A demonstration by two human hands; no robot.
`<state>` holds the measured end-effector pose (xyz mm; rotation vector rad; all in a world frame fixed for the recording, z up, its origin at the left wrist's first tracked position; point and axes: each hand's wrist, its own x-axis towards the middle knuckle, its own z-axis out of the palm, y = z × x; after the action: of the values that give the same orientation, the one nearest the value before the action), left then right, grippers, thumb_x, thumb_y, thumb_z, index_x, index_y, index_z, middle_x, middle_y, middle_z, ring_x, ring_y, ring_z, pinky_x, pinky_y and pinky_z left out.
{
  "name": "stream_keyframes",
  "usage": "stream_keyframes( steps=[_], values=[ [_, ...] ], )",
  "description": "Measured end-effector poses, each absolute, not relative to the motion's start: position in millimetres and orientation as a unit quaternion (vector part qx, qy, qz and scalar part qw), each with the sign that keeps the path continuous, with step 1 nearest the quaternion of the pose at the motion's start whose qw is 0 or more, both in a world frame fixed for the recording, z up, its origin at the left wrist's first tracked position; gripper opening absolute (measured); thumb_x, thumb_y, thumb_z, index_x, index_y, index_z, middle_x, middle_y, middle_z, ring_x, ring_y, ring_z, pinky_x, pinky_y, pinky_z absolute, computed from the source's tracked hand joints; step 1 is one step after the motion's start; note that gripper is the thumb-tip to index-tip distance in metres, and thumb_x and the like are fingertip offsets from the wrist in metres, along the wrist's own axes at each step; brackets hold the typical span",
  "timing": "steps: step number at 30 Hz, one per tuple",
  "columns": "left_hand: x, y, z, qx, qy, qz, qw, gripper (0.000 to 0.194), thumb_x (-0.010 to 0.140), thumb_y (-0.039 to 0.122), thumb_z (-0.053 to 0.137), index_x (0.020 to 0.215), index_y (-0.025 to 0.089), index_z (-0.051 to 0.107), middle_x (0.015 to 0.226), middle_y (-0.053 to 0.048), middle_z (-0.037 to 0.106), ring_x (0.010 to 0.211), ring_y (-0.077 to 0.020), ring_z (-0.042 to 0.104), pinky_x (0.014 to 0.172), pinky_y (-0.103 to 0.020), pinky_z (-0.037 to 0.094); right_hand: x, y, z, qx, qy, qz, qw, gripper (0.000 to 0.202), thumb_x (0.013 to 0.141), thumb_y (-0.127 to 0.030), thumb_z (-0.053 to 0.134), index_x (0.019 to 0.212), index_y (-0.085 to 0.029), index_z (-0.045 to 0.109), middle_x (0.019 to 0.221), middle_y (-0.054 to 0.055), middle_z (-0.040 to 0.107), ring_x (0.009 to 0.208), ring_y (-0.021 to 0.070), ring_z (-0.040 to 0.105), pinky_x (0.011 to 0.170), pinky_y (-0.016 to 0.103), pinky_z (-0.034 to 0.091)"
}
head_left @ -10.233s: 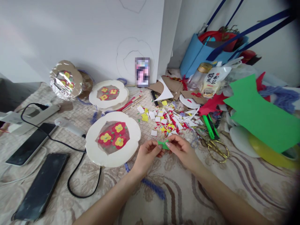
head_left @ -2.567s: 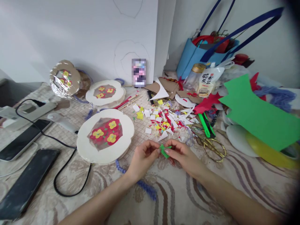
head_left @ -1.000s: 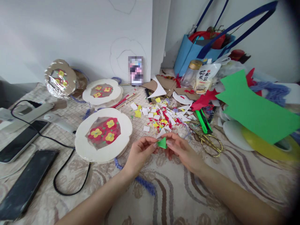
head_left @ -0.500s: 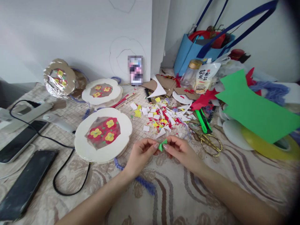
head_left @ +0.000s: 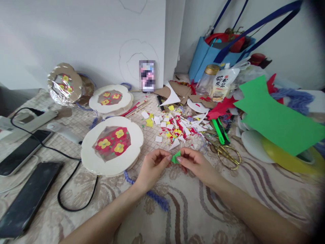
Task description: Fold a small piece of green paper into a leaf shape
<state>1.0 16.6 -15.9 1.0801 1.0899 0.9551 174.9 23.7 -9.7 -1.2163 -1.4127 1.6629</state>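
Near the middle of the view, my left hand [head_left: 154, 166] and my right hand [head_left: 197, 165] pinch a small folded piece of green paper [head_left: 175, 157] between them, just above the tablecloth. The fingertips of both hands hide part of it. Beyond the hands lies a pile of white, red and yellow paper scraps [head_left: 177, 128]. To the left of my left hand is a white scalloped disc [head_left: 87, 149] with red and yellow flowers in its middle. Gold-handled scissors [head_left: 230, 157] lie to the right of my right hand.
A large green sheet [head_left: 276, 115] lies over a roll of yellow tape [head_left: 274, 152] at the right. A green cutter [head_left: 220, 131] is beside the scraps. Two dark phones [head_left: 27, 200] and a black cable [head_left: 59, 196] are at the left. A blue bag [head_left: 199, 61] stands behind.
The small green piece has changed shape slightly between the fingertips and looks more spread. Both hands stay in nearly the same place, still pinching it.
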Motion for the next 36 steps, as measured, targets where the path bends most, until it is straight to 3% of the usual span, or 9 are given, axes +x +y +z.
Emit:
stream_keyframes(
  steps=[3,7,13,23,27,31,36],
  values=[
    [0.8,17.0,-13.1,0.439,0.455,0.428,0.646,0.020,0.079,0.032,0.061,0.089,0.014,0.060,0.072,0.000,0.061,0.064,-0.0101,0.056,0.065,-0.023,0.044,175.1,23.7,-12.3,-0.464,-0.521,0.633,0.334,0.019,0.084,-0.030,0.056,0.071,-0.018,0.049,0.056,-0.006,0.046,0.049,0.0078,0.044,0.048,0.020,0.036],
    [1.6,17.0,-11.0,0.431,0.434,0.426,0.666,0.026,0.069,0.025,0.072,0.088,0.014,0.061,0.081,-0.003,0.064,0.074,-0.0122,0.058,0.070,-0.023,0.045,175.0,23.8,-12.3,-0.470,-0.521,0.627,0.339,0.018,0.084,-0.030,0.055,0.071,-0.019,0.050,0.056,-0.006,0.047,0.050,0.0084,0.046,0.049,0.020,0.036],
    [3.1,16.9,-15.2,0.387,0.465,0.407,0.684,0.022,0.076,0.035,0.063,0.072,0.014,0.058,0.059,0.000,0.061,0.057,-0.0096,0.054,0.059,-0.022,0.041,173.9,21.5,-9.8,-0.463,-0.572,0.604,0.305,0.015,0.086,-0.031,0.053,0.078,-0.018,0.051,0.061,-0.005,0.046,0.053,0.0083,0.044,0.050,0.020,0.036],
    [2.1,18.5,-15.5,0.353,0.451,0.395,0.718,0.026,0.073,0.038,0.066,0.071,0.014,0.059,0.060,0.000,0.062,0.058,-0.0107,0.055,0.061,-0.024,0.043,169.3,19.7,-12.8,-0.474,-0.559,0.604,0.314,0.017,0.086,-0.032,0.053,0.075,-0.019,0.050,0.057,-0.006,0.046,0.051,0.0088,0.044,0.049,0.021,0.036],
    [1.0,19.2,-13.8,0.348,0.445,0.398,0.723,0.023,0.067,0.030,0.073,0.074,0.013,0.059,0.062,0.001,0.061,0.058,-0.0094,0.055,0.061,-0.022,0.043,168.2,19.4,-12.0,-0.471,-0.548,0.610,0.326,0.018,0.086,-0.034,0.053,0.076,-0.019,0.051,0.058,-0.005,0.048,0.052,0.0095,0.046,0.050,0.022,0.037],
    [-4.5,21.9,-13.1,0.223,0.414,0.399,0.787,0.018,0.067,0.023,0.074,0.074,0.013,0.060,0.066,-0.001,0.063,0.061,-0.0080,0.057,0.059,-0.019,0.043,169.6,19.8,-7.8,-0.448,-0.538,0.622,0.351,0.022,0.091,-0.039,0.044,0.082,-0.020,0.051,0.069,-0.001,0.054,0.058,0.0113,0.051,0.056,0.024,0.042],
    [-10.4,25.5,-14.0,0.145,0.362,0.349,0.852,0.009,0.071,0.013,0.069,0.074,0.011,0.061,0.066,-0.002,0.062,0.059,-0.0066,0.057,0.057,-0.017,0.045,174.1,21.3,-8.4,-0.458,-0.567,0.580,0.364,0.012,0.088,-0.031,0.050,0.096,-0.022,0.051,0.074,-0.001,0.054,0.060,0.0112,0.051,0.057,0.023,0.043]
  ],
)
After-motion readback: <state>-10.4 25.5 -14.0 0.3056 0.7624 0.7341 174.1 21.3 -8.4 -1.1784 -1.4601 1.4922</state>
